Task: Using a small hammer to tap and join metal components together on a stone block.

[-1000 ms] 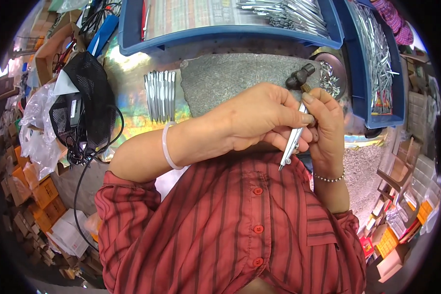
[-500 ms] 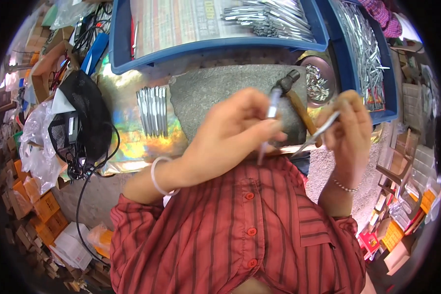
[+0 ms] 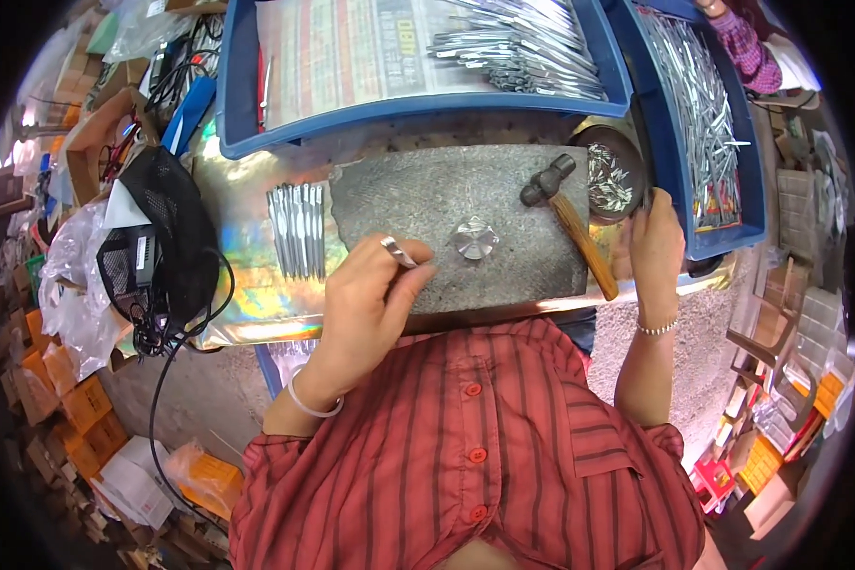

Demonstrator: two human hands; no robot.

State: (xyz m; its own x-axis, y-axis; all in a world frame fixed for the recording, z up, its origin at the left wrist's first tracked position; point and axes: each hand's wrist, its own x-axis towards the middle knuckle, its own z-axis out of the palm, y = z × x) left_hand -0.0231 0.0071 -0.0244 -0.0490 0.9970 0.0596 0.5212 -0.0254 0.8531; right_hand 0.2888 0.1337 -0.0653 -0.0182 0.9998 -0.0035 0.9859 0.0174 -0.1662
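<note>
My left hand is closed in a pinch on a slim, shiny silver metal piece, above the left part of a grey stone slab. A round silver metal disc lies on the slab. To its right rests a ball-peen hammer with a dark head and wooden handle. My right hand is beside a round dish of small silver pins, near the blue tray. Its fingers are bent together; a narrow dark thing shows at their tips, too small to name.
A row of silver metal pieces lies left of the slab. Blue trays with many slender metal pieces stand behind and right. A black mesh bag with cables lies left. Another person's sleeve shows at the far right.
My hands have moved apart: the left to the left, the right beside the dish. The slender silver piece seen in my right hand no longer shows there. The disc, hidden before, is visible.
</note>
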